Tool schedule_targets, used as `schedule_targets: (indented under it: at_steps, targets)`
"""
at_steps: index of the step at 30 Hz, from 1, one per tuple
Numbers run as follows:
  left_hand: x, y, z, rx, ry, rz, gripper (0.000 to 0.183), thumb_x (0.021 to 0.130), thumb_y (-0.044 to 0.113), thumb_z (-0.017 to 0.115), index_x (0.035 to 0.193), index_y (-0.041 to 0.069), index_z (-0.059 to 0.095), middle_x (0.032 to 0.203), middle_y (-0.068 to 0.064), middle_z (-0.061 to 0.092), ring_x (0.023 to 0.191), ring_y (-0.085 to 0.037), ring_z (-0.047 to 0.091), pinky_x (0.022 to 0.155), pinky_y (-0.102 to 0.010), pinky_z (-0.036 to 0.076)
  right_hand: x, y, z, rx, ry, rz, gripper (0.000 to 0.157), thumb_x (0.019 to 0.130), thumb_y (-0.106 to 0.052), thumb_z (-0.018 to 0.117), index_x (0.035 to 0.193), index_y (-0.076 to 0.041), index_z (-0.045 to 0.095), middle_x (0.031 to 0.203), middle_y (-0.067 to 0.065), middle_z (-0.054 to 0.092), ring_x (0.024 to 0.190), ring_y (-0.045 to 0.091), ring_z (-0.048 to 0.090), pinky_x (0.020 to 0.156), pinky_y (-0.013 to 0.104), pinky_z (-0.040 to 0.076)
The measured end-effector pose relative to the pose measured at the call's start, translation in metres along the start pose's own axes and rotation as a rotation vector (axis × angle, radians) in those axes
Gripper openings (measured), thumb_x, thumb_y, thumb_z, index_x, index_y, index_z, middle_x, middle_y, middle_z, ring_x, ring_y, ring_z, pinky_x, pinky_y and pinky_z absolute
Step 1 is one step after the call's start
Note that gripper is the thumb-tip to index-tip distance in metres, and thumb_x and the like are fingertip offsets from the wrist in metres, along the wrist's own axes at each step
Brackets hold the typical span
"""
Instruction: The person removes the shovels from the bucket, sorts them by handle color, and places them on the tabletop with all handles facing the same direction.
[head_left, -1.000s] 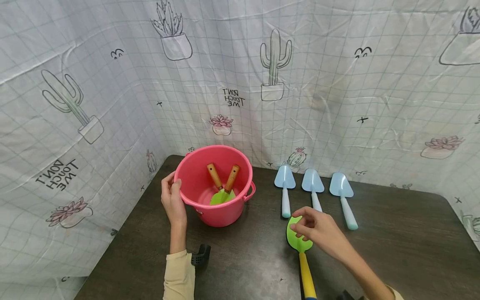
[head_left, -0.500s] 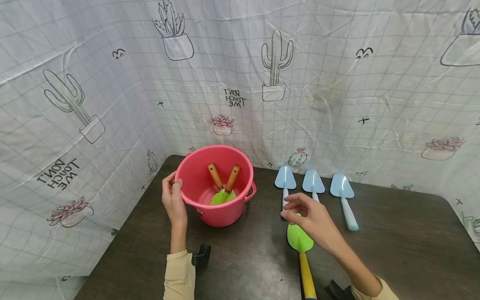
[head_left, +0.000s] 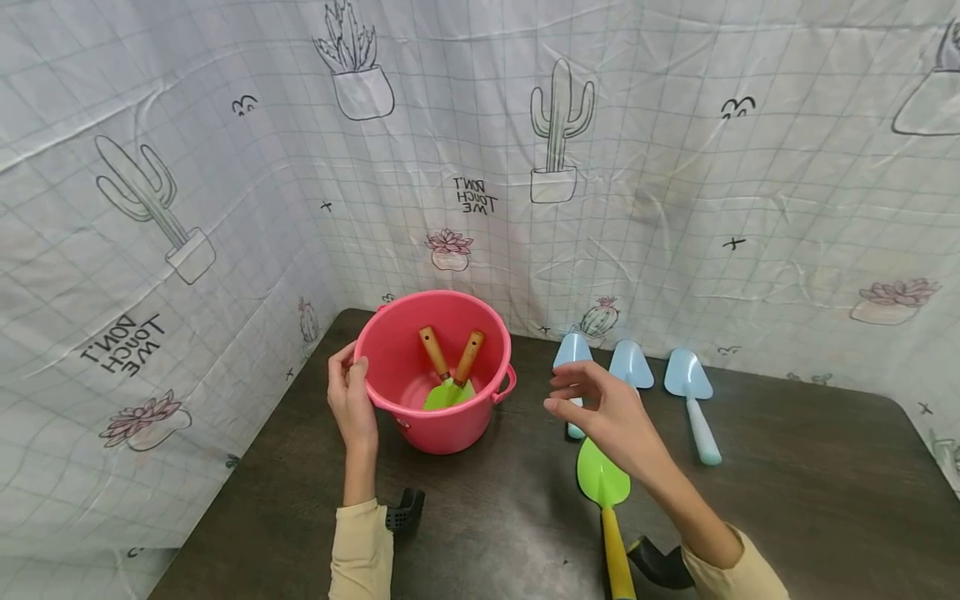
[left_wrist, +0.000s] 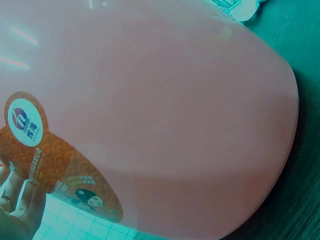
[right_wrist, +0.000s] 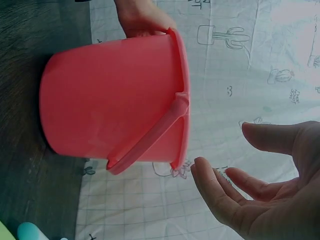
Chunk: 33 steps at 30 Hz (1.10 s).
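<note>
A pink plastic bucket (head_left: pixel 442 429) stands upright on the table. My left hand (head_left: pixel 352 404) grips its rim on the left, thumb over the edge. Inside lean two green trowels with wooden handles (head_left: pixel 432 350). My right hand (head_left: pixel 611 412) hovers to the right of the bucket, apart from it, fingers loosely bent and holding nothing; the right wrist view shows the gap between thumb and fingers (right_wrist: pixel 220 195). Below that hand lies a green trowel with a yellow handle (head_left: pixel 602 475). The hand partly covers two of the blue trowels behind it.
Three blue trowels (head_left: pixel 687 375) lie in a row at the back of the dark table (head_left: pixel 495 533). A printed cactus curtain (head_left: pixel 480 150) hangs behind and to the left. The bucket's handle (head_left: pixel 504 385) hangs at its right side.
My right hand has moved up and to the left, away from the green trowel with the yellow handle, toward the bucket. My left hand keeps its grip on the rim.
</note>
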<state>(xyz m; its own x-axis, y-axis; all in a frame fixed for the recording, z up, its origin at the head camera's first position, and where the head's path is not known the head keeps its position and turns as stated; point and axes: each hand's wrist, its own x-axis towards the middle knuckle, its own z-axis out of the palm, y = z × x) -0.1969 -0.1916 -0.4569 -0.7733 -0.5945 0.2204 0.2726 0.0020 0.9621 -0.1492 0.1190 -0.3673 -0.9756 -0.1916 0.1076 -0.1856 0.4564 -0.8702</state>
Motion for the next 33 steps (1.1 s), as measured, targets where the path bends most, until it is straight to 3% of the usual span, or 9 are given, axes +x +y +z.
schedule_targets:
  at_steps: [19,33]
  targets:
    - [0.001,-0.001,0.0,-0.003,0.001,0.003,0.037,0.102,0.017,0.052,0.134,0.002,0.061,0.124,-0.017,0.063,0.109,-0.029,0.061,0.088,-0.027,0.053,0.019,-0.012,0.007,-0.017,-0.002,-0.02,0.037,0.094,-0.015,0.075,0.127,-0.004,0.064,0.117,0.01,0.071,0.103,0.024,0.07,0.089,0.043,0.055]
    - [0.001,0.0,0.0,-0.012,-0.004,-0.005,0.037,0.101,0.018,0.052,0.134,0.003,0.061,0.124,-0.017,0.062,0.111,-0.035,0.059,0.089,-0.029,0.054,0.03,-0.014,0.015,0.013,-0.01,-0.052,0.039,0.094,-0.015,0.076,0.128,-0.003,0.063,0.117,0.011,0.071,0.103,0.023,0.069,0.094,0.049,0.055]
